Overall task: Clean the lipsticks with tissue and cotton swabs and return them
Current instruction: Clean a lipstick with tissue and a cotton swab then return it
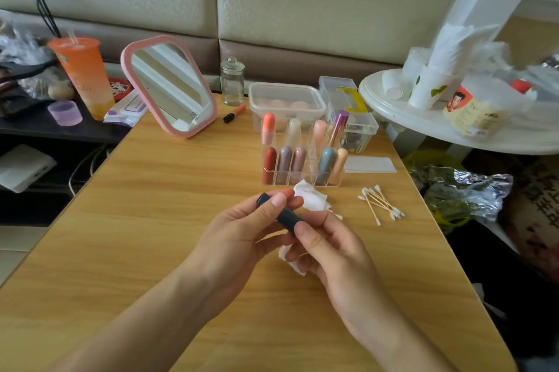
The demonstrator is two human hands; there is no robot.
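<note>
A dark blue lipstick (286, 216) is held above the wooden table (151, 220) by both hands. My left hand (242, 235) pinches its upper end with thumb and fingers. My right hand (329, 247) grips its lower end and also holds a white tissue (311, 199), which shows behind and below the fingers. A clear organiser (302, 160) behind the hands holds several lipsticks in red, mauve, pink, blue-grey and peach. Several cotton swabs (381, 203) lie in a loose pile to the right.
A pink-framed mirror (169, 85) stands at the back left, with a small glass jar (232, 81), an orange-capped pen (234, 113) and clear plastic boxes (286, 102) behind the organiser. An orange cup (81, 75) sits far left. A white round table (453, 126) crowds the right edge.
</note>
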